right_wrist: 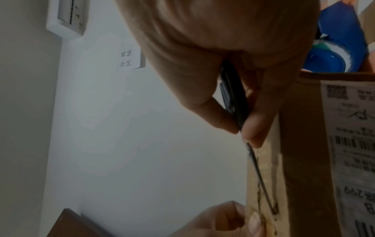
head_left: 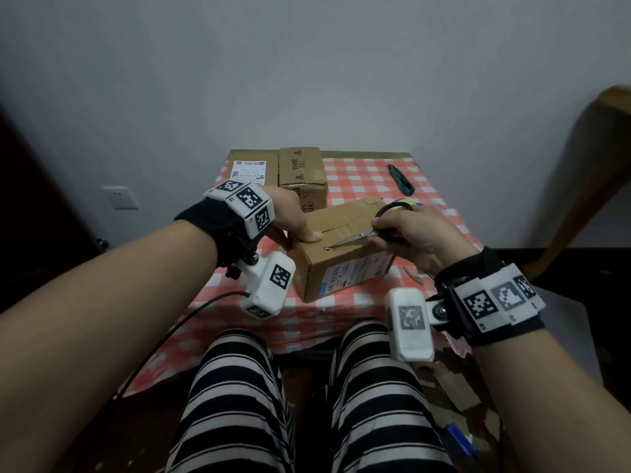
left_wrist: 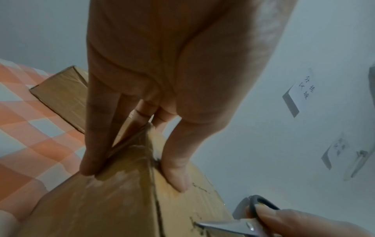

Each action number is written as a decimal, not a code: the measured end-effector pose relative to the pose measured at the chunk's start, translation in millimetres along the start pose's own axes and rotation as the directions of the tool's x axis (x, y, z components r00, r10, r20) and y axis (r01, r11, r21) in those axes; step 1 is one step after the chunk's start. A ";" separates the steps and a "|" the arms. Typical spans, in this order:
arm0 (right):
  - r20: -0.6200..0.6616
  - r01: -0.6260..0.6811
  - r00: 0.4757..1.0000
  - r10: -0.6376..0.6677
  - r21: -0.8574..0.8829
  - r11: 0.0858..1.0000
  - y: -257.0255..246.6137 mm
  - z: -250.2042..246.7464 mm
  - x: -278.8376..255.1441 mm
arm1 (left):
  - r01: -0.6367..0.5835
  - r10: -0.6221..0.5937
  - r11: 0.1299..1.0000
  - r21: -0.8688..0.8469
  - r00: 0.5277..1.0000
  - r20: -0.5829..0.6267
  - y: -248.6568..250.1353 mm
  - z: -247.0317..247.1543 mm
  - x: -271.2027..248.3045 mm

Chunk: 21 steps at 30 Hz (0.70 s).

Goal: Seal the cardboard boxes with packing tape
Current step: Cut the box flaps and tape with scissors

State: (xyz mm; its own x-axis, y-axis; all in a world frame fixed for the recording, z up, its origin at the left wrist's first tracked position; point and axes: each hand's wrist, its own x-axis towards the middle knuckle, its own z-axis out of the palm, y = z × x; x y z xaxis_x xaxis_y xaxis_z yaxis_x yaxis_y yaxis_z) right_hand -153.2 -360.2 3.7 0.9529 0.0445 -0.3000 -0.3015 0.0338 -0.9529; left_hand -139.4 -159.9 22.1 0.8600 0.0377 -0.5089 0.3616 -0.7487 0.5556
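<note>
From the head camera, the left hand (head_left: pixel 292 216) clasps the near-left top corner of a cardboard box (head_left: pixel 345 257), thumb flat on the lid and the other fingers wrapped down its left side. The right hand (head_left: pixel 409 235) grips black-handled scissors (head_left: pixel 367 233), whose closed blades point leftward toward the thumb and whose tip rests on the lid's ragged centre seam. The box sits on a red-checked tablecloth (head_left: pixel 362 180) between the two hands. Beyond the left hand stand two more cardboard boxes (head_left: pixel 300 172), touching each other. Just past the right hand's knuckles a tape roll (head_left: pixel 404 203) is partly hidden, and farther beyond lies a green utility knife (head_left: pixel 401 179).

From the left wrist, the left hand (left_wrist: pixel 162 67) straddles the box (left_wrist: pixel 113 208) corner: the thumb presses the lid, the fingers (left_wrist: pixel 95 144) run down the side wall. Below the thumb tip, the scissors (left_wrist: pixel 233 225) lie over the seam, pinched by the right hand (left_wrist: pixel 304 222).

From the right wrist, the right hand (right_wrist: pixel 233 64) is clenched around the scissors (right_wrist: pixel 235 99), the blades running along the seam of the box (right_wrist: pixel 304 160) toward the left hand (right_wrist: pixel 219 221), whose thumb sits at the lid edge. A shipping label (right_wrist: pixel 353 144) covers the box's side. Behind the wrist is a blue tape dispenser (right_wrist: pixel 336 48).
</note>
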 end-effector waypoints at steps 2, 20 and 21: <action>-0.001 0.007 1.000 -0.007 0.001 1.000 1.7 -2.5 -4.1 | 0.010 -0.010 1.000 0.019 1.000 -0.008 2.8 3.3 -2.6; -0.020 0.119 0.993 -0.120 -0.022 0.993 19.1 -8.6 -35.6 | -0.031 0.039 0.998 0.049 0.987 -0.158 11.3 28.2 -28.0; -0.029 0.134 0.990 -0.135 -0.027 0.991 20.9 -7.1 -37.5 | -0.031 0.039 0.998 0.053 0.986 -0.161 11.4 28.9 -28.6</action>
State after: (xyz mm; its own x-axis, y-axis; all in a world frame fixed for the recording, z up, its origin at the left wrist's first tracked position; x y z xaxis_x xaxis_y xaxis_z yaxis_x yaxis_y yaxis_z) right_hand -195.0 -368.2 -5.2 0.9854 0.0104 -0.1701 -0.1702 0.0121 -0.9853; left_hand -170.2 -188.6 23.9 0.9202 0.1146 -0.3743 0.3154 -0.7833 0.5357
